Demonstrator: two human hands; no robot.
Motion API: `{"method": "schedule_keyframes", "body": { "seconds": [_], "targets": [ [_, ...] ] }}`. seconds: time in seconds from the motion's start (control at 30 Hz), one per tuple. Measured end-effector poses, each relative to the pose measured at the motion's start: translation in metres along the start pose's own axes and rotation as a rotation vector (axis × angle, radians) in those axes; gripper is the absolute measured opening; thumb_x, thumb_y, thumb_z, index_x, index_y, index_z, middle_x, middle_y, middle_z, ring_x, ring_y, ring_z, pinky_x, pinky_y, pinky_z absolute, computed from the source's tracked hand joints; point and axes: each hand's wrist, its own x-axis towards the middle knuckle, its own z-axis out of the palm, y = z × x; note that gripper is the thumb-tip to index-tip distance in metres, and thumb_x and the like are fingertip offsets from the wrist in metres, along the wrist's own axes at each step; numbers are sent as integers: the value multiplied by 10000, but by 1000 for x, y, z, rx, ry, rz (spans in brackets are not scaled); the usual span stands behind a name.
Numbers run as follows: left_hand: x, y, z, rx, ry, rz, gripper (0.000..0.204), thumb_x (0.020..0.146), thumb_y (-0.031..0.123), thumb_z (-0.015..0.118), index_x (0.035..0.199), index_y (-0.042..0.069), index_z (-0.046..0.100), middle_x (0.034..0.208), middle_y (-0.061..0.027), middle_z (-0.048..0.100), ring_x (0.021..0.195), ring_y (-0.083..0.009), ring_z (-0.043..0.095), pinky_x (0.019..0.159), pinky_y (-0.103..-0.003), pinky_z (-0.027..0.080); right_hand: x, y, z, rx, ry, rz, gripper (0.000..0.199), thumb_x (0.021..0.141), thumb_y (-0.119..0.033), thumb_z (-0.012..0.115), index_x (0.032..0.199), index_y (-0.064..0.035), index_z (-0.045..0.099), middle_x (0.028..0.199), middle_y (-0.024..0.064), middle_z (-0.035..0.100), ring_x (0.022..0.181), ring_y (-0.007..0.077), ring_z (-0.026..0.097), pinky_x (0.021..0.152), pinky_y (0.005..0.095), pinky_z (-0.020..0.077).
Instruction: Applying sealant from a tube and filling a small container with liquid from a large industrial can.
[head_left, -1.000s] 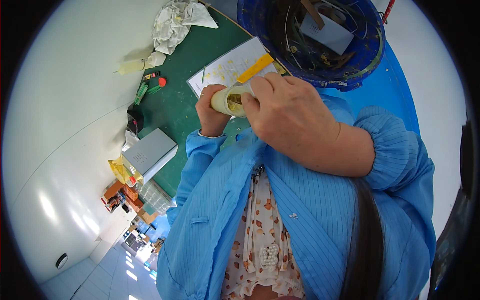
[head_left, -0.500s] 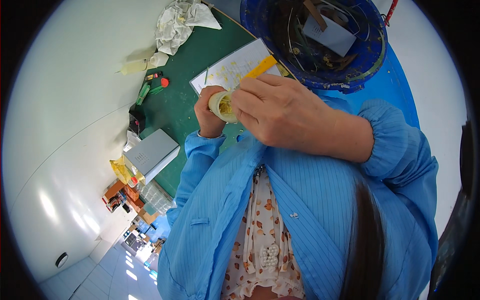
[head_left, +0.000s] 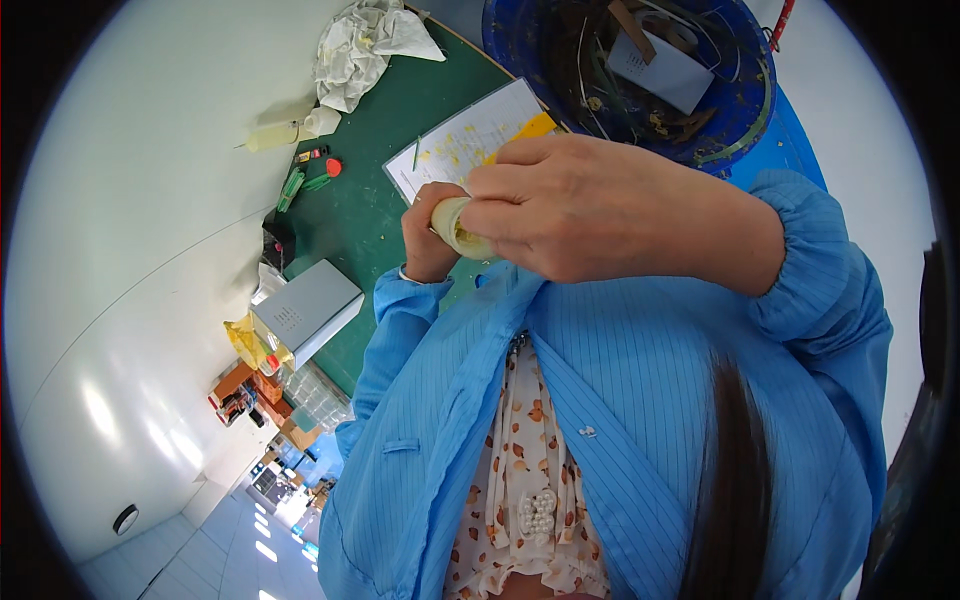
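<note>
The person's left hand (head_left: 428, 235) is wrapping its grip around a pale, cloudy, whitish-yellow cylindrical container (head_left: 450, 226), while the right hand (head_left: 575, 205) is resting its curled fingers at the container's mouth. The step in hand appears to be some handling of the contents or the rim, since yellowish matter is showing just inside the mouth. The next move is probably calling for a firm left grip and small, careful finger work on the right, with the mouth staying turned toward those fingers. The container is sitting inside the left grip, clasped around its side, and is lying just left of the right grip, whose fingers are overlapping its open end. The right grip is closing inward, but its fingertips are partly hiding, so whether it is pinching anything cannot be told. Container and hands are hovering above the green tabletop (head_left: 360, 180), in front of a white, yellow-speckled paper sheet (head_left: 440, 148) bearing a flat yellow strip (head_left: 537, 125); a round, dirt-smeared blue plastic tub (head_left: 745, 150) is standing beyond the right hand.
</note>
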Motion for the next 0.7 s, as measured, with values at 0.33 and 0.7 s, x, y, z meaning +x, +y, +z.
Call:
{"method": "schedule_keyframes", "body": {
  "seconds": [0.33, 0.7],
  "targets": [
    [-15, -32, 3, -3, -56, -195, 425, 604, -30, 847, 983, 47, 670, 907, -69, 671, 810, -194, 610, 754, -296, 507, -27, -8, -10, -137, 60, 131, 115, 858, -64, 716, 943, -55, 640, 928, 48, 551, 836, 172, 524, 700, 277, 481],
    [-44, -72, 15, 62, 19, -383, 541, 653, 57, 864, 1143, -6, 643, 1009, -98, 723, 868, -194, 669, 801, -299, 540, -125, -10, -3, 98, 252, 721, 237, 859, -99, 731, 1085, -42, 688, 945, 51, 579, 686, 132, 448, 612, 230, 404]
  ]
}}
